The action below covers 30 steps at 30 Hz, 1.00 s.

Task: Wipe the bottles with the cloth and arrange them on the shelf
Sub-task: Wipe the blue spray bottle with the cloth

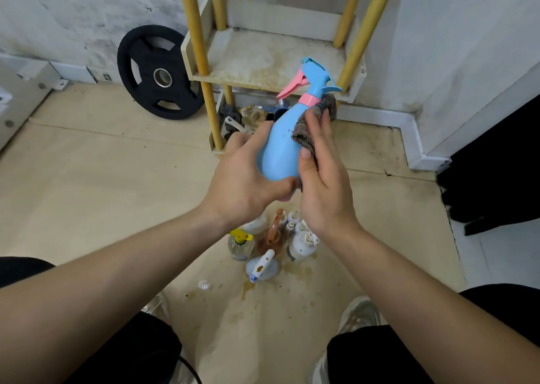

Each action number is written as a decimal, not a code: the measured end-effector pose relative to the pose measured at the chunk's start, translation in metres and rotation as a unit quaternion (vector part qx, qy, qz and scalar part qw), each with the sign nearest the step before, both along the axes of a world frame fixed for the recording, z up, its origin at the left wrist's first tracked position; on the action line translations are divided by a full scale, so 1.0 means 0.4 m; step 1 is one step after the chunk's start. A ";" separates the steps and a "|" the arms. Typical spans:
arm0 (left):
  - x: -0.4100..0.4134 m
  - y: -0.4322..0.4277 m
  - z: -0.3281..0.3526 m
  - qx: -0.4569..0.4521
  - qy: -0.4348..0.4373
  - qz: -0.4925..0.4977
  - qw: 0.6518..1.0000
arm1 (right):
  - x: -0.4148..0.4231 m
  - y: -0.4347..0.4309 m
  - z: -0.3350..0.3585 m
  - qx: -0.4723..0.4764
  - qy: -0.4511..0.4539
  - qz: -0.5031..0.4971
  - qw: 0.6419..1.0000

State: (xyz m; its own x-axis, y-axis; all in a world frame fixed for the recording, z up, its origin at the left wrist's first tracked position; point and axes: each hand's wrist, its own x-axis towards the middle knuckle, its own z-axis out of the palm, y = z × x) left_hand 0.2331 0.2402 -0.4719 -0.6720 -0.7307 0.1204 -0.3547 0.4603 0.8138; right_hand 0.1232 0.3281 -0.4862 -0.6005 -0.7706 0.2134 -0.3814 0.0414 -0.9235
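Observation:
A light blue spray bottle point(282, 141) with a pink trigger and collar is held tilted in mid-air in front of the shelf point(263, 59). My left hand point(242, 176) grips its round base from the left. My right hand point(321, 179) presses a grey-brown cloth point(309, 120) against the bottle's right side, up to the neck. Several other bottles point(271, 243) stand clustered on the floor below my hands, among them a clear one with a yellow cap, an amber one and white ones. The shelf's stained board between yellow posts carries nothing.
A black weight plate point(157, 72) leans on the wall left of the shelf. Small clutter lies under the lower shelf level point(242, 117). Brown spill stains point(248, 290) mark the floor near the bottles. My knees and shoes frame the bottom. A dark object point(496, 164) stands at right.

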 end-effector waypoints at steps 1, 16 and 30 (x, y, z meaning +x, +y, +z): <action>-0.001 -0.003 0.001 -0.015 -0.006 0.000 1.000 | 0.002 0.003 -0.001 0.003 0.030 0.000 1.000; -0.006 -0.021 0.013 -0.078 -0.049 0.029 0.995 | -0.052 0.007 0.012 0.084 0.220 0.048 0.971; -0.009 -0.050 0.027 0.346 0.088 0.066 0.932 | 0.032 0.008 -0.022 -0.049 -0.103 0.007 0.993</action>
State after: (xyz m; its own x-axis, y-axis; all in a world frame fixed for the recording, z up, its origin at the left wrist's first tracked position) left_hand 0.2294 0.2203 -0.4613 -0.5857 -0.7489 -0.3100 -0.2045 -0.2335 0.9506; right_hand 0.1359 0.3313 -0.4948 -0.6291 -0.7604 0.1612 -0.1828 -0.0569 -0.9815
